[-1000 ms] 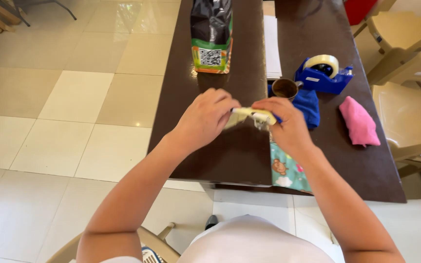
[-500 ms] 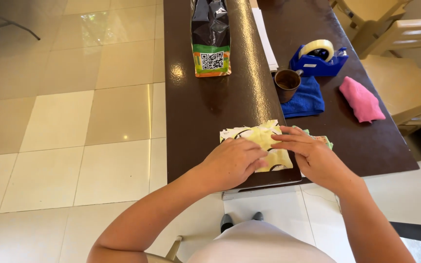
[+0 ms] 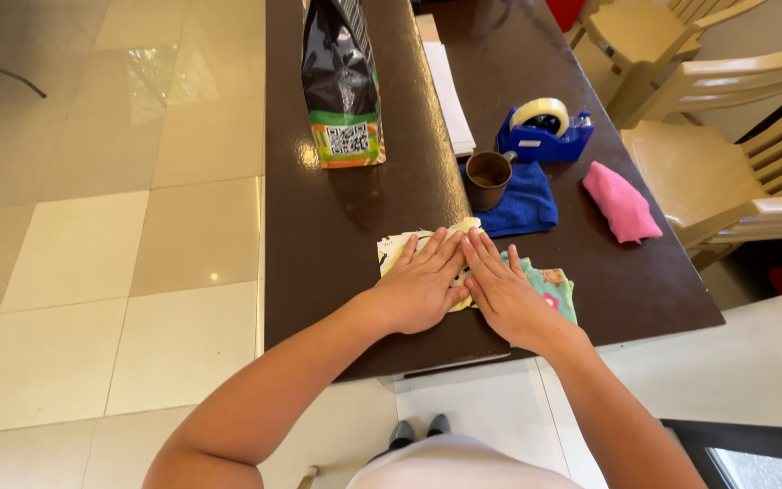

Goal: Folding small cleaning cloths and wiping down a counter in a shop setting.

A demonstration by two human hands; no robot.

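Note:
Both my hands lie flat, palms down and side by side, on a folded pale yellow cloth (image 3: 397, 246) near the front edge of the dark brown table (image 3: 319, 226). My left hand (image 3: 420, 282) covers the cloth's middle. My right hand (image 3: 502, 292) presses its right part and overlaps a teal patterned cloth (image 3: 556, 285) lying underneath. All fingers are stretched out and point away from me. Neither hand grips anything.
Beyond the hands sit a folded blue cloth (image 3: 522, 204) with a small brown cup (image 3: 488, 177), a blue tape dispenser (image 3: 545, 131), a pink cloth (image 3: 620, 201), a dark standing bag (image 3: 341, 81) and white paper sheets (image 3: 450, 86). Cream plastic chairs (image 3: 717, 145) stand right; tiled floor left.
A second ago both hands held the yellow cloth bunched above the table. They have since laid it down nearer the front edge and flattened onto it.

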